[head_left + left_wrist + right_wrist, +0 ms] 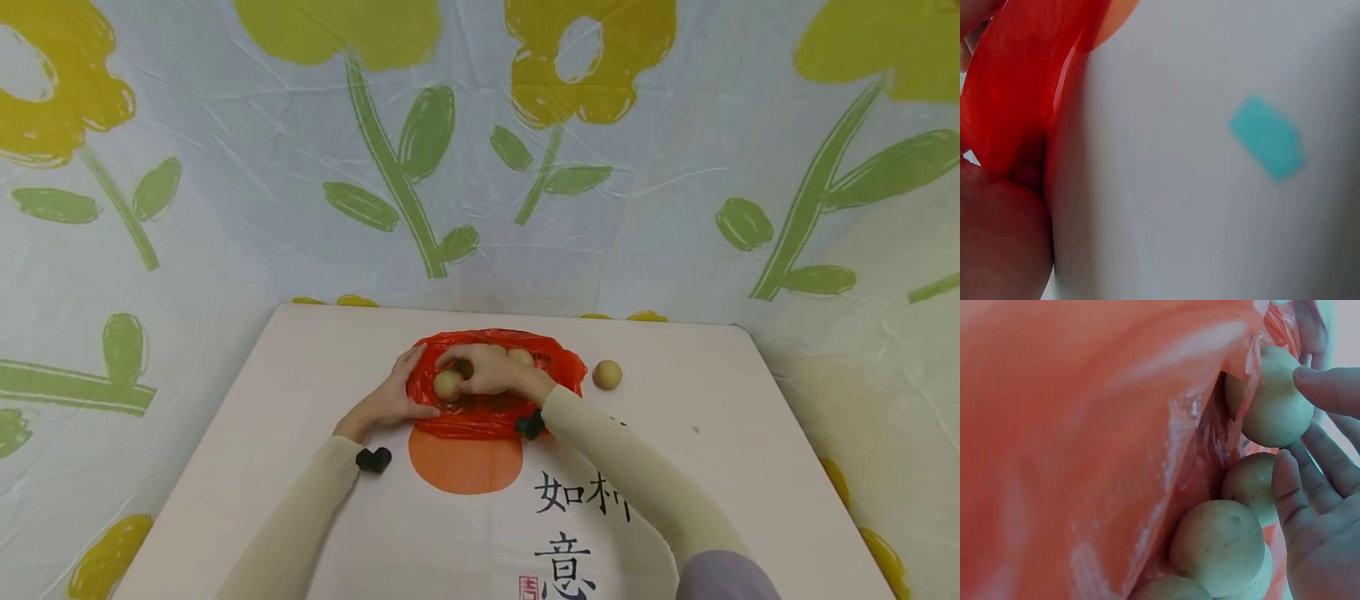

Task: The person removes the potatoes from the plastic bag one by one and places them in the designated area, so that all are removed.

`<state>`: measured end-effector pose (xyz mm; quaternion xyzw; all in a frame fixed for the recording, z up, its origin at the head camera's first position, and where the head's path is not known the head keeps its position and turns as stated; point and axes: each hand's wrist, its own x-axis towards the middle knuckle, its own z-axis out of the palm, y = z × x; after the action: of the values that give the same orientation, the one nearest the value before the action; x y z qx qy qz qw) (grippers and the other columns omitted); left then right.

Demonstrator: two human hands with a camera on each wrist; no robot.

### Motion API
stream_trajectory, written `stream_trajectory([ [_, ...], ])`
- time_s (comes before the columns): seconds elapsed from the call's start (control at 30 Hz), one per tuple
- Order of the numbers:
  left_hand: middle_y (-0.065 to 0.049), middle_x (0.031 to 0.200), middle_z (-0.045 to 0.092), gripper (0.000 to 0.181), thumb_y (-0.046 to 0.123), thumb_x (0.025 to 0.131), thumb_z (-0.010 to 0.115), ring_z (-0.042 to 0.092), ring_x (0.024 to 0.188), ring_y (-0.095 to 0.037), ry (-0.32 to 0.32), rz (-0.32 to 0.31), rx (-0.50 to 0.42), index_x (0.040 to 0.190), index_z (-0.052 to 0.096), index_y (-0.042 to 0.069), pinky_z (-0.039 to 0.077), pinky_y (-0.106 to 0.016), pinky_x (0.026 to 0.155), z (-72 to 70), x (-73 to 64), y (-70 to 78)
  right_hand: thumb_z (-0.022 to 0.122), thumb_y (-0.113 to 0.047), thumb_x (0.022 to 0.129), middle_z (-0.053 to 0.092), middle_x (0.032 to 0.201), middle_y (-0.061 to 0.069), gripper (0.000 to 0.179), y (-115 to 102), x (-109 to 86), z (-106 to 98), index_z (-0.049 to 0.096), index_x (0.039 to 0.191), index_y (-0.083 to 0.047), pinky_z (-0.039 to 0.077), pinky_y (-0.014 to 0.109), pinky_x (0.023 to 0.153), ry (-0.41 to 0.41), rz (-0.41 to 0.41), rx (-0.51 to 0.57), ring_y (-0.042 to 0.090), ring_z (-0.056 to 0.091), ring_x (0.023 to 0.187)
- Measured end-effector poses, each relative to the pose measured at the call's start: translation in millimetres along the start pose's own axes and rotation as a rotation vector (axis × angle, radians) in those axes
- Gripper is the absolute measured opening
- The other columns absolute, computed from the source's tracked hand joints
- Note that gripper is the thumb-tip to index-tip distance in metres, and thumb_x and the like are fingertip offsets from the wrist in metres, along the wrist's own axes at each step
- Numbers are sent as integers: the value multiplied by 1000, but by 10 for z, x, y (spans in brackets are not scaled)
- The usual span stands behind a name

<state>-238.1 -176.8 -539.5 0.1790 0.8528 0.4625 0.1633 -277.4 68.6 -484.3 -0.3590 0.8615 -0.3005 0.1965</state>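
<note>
A red plastic bag point(472, 429) lies on the table with its mouth spread, several round yellowish-brown fruits inside. My right hand point(491, 371) reaches over it and holds one round fruit point(448, 386) at the bag's left part. In the right wrist view, the thumb point(1329, 387) presses the side of that fruit, and fingers lie behind it. Below it, more speckled fruits point(1217, 547) sit against the red plastic. My left hand point(390, 398) rests along the bag's left edge, thumb and fingers extended and spread apart. The left wrist view has red plastic beside the palm point(1004, 231).
One loose fruit point(607, 375) sits on the table right of the bag. The pale tabletop point(300, 367) carries an orange printed circle point(465, 467) and black written characters point(561, 492). A flower-patterned cloth point(480, 167) hangs behind the table and at its sides.
</note>
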Motion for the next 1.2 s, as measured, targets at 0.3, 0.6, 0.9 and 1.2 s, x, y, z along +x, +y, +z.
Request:
stream_trajectory([
  [0.3,-11,172,1,122,33,79,87,9,158,-39,9,0,-11,167,4,23,22,-66,123,2,9,-4,74,-23,95,64,137,-2,44,-27,44,21,63,137,-16,45,41,114,-57,-75,-107,17,56,127],
  [0.6,-8,172,-1,123,34,78,88,8,158,-37,6,-7,-8,167,3,24,22,-64,124,24,-10,-19,75,-19,94,64,137,-3,47,-57,39,51,62,139,-16,45,39,115,-96,-90,-178,16,57,128],
  [0.9,-9,172,-1,124,34,78,89,8,158,-38,4,-11,-7,167,3,24,22,-64,124,28,-14,-9,75,-20,94,65,136,-2,46,-10,48,98,62,138,-16,46,36,114,-74,-107,-205,15,58,127],
  [1.2,-9,172,1,125,35,77,89,8,158,-37,9,-13,4,167,3,25,22,-64,124,22,-1,-10,81,-25,89,64,133,-3,50,-8,-3,61,62,135,-18,52,37,105,3,-59,-117,15,59,117],
])
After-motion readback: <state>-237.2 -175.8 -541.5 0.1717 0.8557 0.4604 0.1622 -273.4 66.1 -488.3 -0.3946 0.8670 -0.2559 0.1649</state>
